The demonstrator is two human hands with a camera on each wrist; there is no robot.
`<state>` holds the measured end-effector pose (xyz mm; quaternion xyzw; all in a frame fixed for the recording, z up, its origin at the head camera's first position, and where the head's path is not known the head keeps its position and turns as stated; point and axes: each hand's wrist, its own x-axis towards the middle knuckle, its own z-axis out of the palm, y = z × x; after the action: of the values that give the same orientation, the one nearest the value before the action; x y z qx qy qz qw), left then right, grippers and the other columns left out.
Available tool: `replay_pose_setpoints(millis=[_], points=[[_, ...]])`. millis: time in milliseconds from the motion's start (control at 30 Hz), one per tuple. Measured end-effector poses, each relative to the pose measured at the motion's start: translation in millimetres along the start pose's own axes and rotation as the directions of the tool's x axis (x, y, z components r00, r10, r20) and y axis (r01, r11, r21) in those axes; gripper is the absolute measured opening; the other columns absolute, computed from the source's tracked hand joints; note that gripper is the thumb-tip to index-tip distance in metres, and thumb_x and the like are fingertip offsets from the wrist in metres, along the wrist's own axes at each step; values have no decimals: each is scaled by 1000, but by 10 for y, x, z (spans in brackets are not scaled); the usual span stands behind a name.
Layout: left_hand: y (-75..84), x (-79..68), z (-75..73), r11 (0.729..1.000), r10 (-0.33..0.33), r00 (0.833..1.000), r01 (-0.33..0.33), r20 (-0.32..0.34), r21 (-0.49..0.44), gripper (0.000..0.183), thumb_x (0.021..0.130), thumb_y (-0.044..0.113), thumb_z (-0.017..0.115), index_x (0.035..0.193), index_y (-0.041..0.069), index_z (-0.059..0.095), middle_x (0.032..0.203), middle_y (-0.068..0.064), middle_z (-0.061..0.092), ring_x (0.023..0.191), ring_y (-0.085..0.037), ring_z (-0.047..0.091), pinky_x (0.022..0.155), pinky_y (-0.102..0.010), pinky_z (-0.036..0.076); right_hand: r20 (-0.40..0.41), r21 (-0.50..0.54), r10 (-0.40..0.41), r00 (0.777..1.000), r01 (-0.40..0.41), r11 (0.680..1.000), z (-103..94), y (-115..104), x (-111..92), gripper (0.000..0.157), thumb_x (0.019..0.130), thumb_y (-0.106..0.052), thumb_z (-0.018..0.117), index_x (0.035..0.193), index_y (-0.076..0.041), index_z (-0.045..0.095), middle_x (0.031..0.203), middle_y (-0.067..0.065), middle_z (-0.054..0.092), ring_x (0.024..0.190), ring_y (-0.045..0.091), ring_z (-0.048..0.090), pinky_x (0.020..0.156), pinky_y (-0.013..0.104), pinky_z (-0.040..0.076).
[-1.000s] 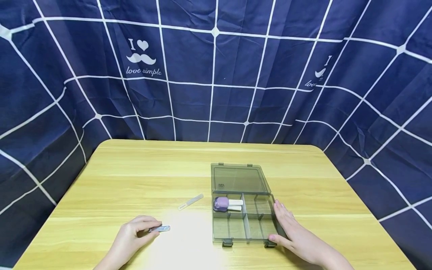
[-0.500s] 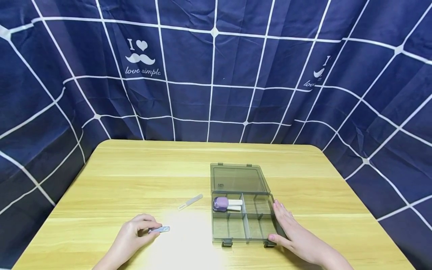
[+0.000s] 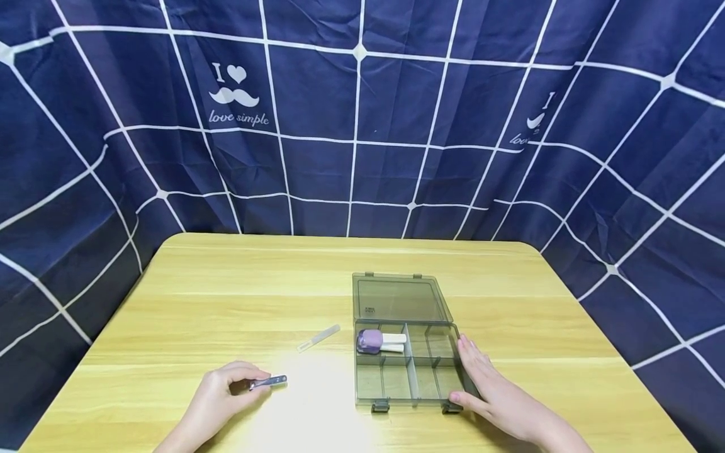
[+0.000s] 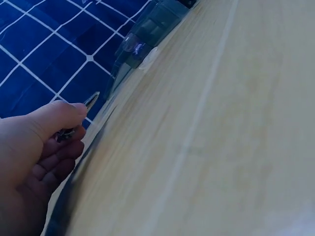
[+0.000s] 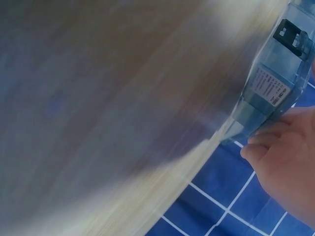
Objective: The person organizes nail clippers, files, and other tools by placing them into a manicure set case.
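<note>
My left hand [image 3: 223, 390] pinches a small metal nail clipper [image 3: 270, 381] between thumb and fingers, close over the table left of the box. One end of the clipper [image 4: 91, 101] sticks out past the thumb in the left wrist view. A smoky clear compartment box [image 3: 385, 382] lies with its lid [image 3: 401, 299] folded back flat. Purple nail polish bottles [image 3: 370, 341] with white caps lie in its back left compartment. My right hand [image 3: 498, 396] rests with straight fingers along the box's right side, thumb at the front right corner.
A thin, pale nail file [image 3: 318, 338] lies on the wooden table [image 3: 255, 277] between the left hand and the box. A navy curtain [image 3: 317, 170] with white grid lines hangs behind and around the table.
The clipper has turned in my left hand, so it shows more edge-on with its free end slightly higher. My right hand and the box have stayed in place.
</note>
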<state>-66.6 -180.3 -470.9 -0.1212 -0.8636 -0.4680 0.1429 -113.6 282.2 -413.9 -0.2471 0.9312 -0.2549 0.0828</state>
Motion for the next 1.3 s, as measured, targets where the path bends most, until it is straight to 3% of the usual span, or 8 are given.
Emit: replay_pose_setpoints(millis=[233,600,733,1067,1167,1300], points=[[192,86,-1,996,-84,996,84,-5,-8,16,76,18,81,86,29,74,88,19,67,82,-4,63,77,-26,53,-6,-12,-15,1000,15,1000,-3,5,6,84,93,-40,59,151,1,13,156,22,9,139,45,12,103,4,-5],[483,310,50,1000,16,999,-16,-42,5,18,76,18,81,88,30,73,83,22,65,78,-3,62,76,-32,51,-2,-13,-18,1000,18,1000,4,5,11,84,94,-40,58,150,3,14,155,23,9,138,46,12,102,4,-5],[584,393,100,999,27,1000,-28,-14,-41,18,77,18,81,89,29,73,88,22,66,83,-4,63,81,-34,51,3,-5,-14,1000,14,1000,3,9,11,84,94,-40,58,150,3,14,156,23,8,138,47,11,101,3,-6],[771,584,481,984,121,990,-111,67,-136,18,75,12,81,91,20,75,92,14,69,91,-8,64,86,-36,52,-3,-5,-11,1000,11,1000,35,40,-2,84,94,-41,58,150,4,14,156,23,8,139,46,11,102,3,-6],[793,611,602,980,130,987,-114,93,-165,18,74,12,80,91,17,75,91,14,69,101,-19,64,91,-42,49,-6,-7,-10,1000,9,1000,44,39,-3,84,94,-41,57,150,4,14,155,23,8,139,45,11,102,4,-6],[816,642,744,972,131,986,-107,104,-209,17,75,11,80,90,15,75,92,11,71,116,-39,55,99,-59,37,-15,-18,-13,1000,13,1000,46,29,-3,83,94,-42,57,149,4,16,155,23,10,139,45,11,102,4,-5]])
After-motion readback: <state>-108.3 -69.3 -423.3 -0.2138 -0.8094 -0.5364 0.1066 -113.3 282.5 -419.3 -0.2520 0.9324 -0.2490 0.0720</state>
